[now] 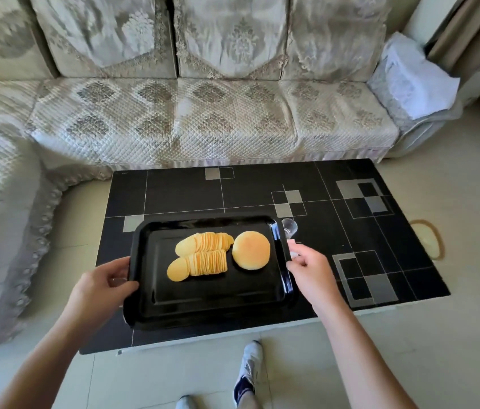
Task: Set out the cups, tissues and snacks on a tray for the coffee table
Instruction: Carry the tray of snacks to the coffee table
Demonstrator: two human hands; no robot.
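- Black rectangular metal tray (150, 290) sits near the front of the black tiled coffee table (262, 190), a hand on each short side so it stays level.
- Left hand (106, 283) grips the left rim; right hand (311, 268) pinches the right rim.
- Fanned yellow potato chips (200, 255) and round golden bun (251, 254) lie mid-tray, probably for balance.
- Small clear plastic cup (289, 226) stands off the tray, just beside its right corner; white tissue pack (409, 75) is way back on the sofa arm.

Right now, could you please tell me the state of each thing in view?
tray: held at both ends above the coffee table
left hand: grips tray's left rim
right hand: grips tray's right rim
crisps: two fanned rows on tray
bun: on tray, beside crisps
clear cup: upright on table, off tray
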